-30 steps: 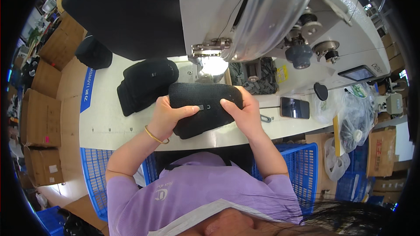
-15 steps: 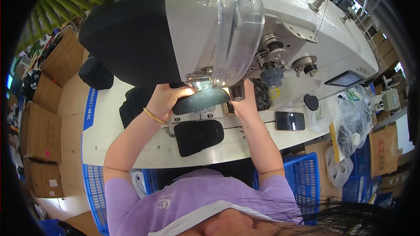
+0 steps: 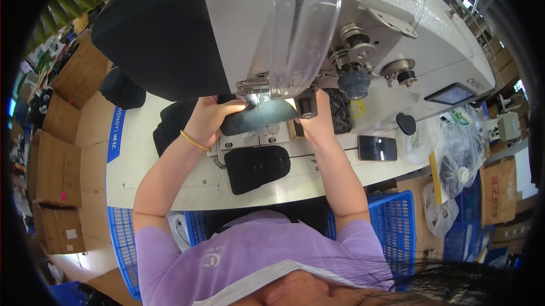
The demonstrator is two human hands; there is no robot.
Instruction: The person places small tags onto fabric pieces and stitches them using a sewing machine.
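A large white and black sewing machine [image 3: 244,28] stands over the work table, its needle area lit. Under the needle lies a curved grey-green piece of textured fabric [image 3: 258,117]. My left hand [image 3: 211,117] pinches the fabric's left end, thumb on top, fingers partly behind it. At the right end, my right hand [image 3: 315,120] is closed on the fabric, partly hidden by a dark machine part. A black rounded fabric piece [image 3: 256,169] lies on the table just in front of the machine's metal plate.
More black fabric pieces [image 3: 173,124] lie left of my left hand. A phone [image 3: 377,148] rests to the right, beside plastic bags [image 3: 420,144]. Blue baskets [image 3: 392,229] stand below the table edge. Cardboard boxes [image 3: 62,170] are stacked on the left.
My view has shifted slightly, so the machine sits a little differently in it. Both hands keep hold of the fabric, which has turned slightly under the needle.
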